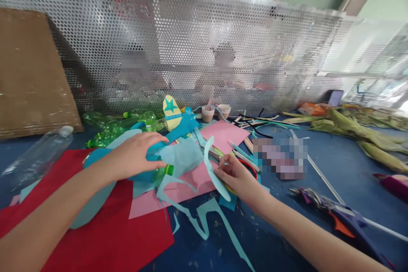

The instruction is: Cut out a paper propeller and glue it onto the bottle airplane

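Note:
My left hand [137,153] is over a blue-wrapped green plastic bottle [161,175] with a yellow-green cap; its thumb and fingers are spread apart in a C. Light-blue rounded pieces [94,208] stick out from under that wrist and forearm. Between the thumb and forefinger of my right hand [232,174] is a curved light-blue strip [219,187], standing up from the pile. Scissors [250,168] with red and yellow handles lie partly hidden behind this hand. Pale-blue offcuts [204,225] are scattered in front, near pink sheets [223,134] and a red sheet [127,238].
Green bottles [108,134] and a clear bottle [41,157] lie to the left, by a cardboard panel [35,72]. Two small cups [208,113] stand at the back before a perforated metal screen [191,42]. A glue gun [338,216] and corn husks [350,129] are on the right.

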Tool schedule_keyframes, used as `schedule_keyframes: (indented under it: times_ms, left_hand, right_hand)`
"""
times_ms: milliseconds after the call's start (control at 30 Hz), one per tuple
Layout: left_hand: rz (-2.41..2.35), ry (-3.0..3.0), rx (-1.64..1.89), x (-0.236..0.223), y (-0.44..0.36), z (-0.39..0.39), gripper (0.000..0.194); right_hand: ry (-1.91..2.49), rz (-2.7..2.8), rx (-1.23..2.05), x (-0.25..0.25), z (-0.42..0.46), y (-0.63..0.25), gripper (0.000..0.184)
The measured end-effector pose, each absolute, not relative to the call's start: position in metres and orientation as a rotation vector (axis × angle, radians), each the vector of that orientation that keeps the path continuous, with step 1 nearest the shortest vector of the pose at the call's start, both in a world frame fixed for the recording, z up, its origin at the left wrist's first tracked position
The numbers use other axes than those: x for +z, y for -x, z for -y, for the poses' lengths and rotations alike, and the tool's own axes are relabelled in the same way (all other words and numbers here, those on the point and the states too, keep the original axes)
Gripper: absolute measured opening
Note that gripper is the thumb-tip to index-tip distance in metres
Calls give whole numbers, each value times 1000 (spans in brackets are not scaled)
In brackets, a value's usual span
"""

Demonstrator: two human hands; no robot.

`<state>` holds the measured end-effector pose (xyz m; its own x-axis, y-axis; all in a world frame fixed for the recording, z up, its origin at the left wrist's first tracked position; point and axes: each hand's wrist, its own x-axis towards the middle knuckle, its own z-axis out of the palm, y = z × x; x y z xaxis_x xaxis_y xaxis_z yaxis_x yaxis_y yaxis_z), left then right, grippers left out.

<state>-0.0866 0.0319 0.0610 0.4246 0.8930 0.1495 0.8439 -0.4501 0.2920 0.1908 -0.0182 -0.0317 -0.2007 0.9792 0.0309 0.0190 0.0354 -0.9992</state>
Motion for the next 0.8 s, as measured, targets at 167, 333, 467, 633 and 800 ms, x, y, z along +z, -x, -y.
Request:
schedule_keyframes:
  times_ms: [167,333,467,633,800]
  left_hand:
    - [-1465,-2568,-221,63,103,-29,84]
    - [-1353,-2719,-319,57,83,-16,50]
    - [-1463,-2812,-70,53,71,-17,26]
    - [-1301,-2905,506,47,50,-8,32]
    - [-1158,-3126,675,37,23,16,53]
  right_hand:
    - [1092,1388,1325,-35,20,-191,49]
    - [1084,1367,1327,-35,20,-192,46]
    - [1048,1315,1379,-28,21,-191,46]
    - [970,1207,1474,-16,29,-188,43]
    - [891,1165,1549,-11,36,-186,41]
